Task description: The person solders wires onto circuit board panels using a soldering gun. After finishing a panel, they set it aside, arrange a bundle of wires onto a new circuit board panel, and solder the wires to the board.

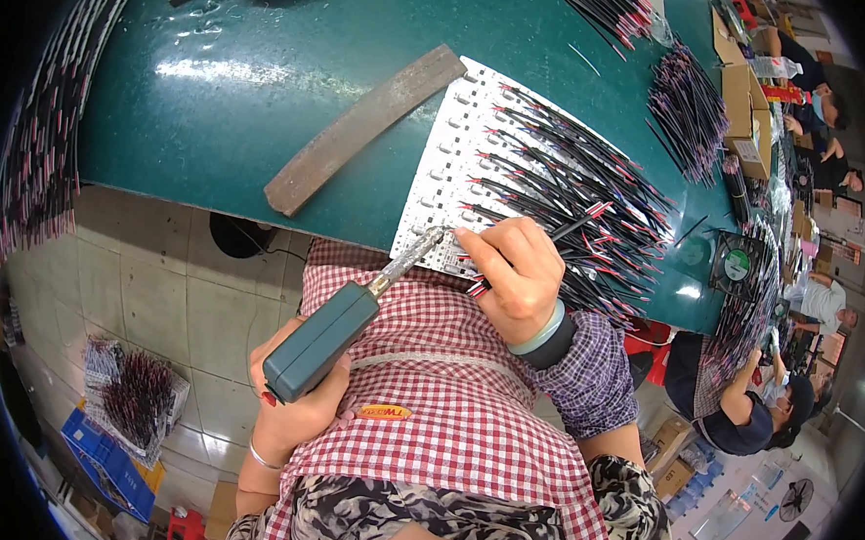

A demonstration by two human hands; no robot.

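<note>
My left hand (294, 385) is wrapped round the handle of a dark green soldering gun (323, 343). Its metal tip points up and right and meets the lower part of a white circuit board (436, 163). Just right of that tip, my right hand (518, 275) pinches a thin black wire (574, 224) with a red-and-white end; the wire's other end is hidden by my fingers. Rows of black wires (556, 159) with red ends fan out rightward from the board. Small components dot its bare left side.
A worn flat bar (362, 129) touches the board's upper left on the green table (214, 141). Wire bundles (690, 112) lie far right, near a cardboard box (744, 115) and a small black fan (736, 263). More wires (54, 123) hang at left. Co-workers sit at right.
</note>
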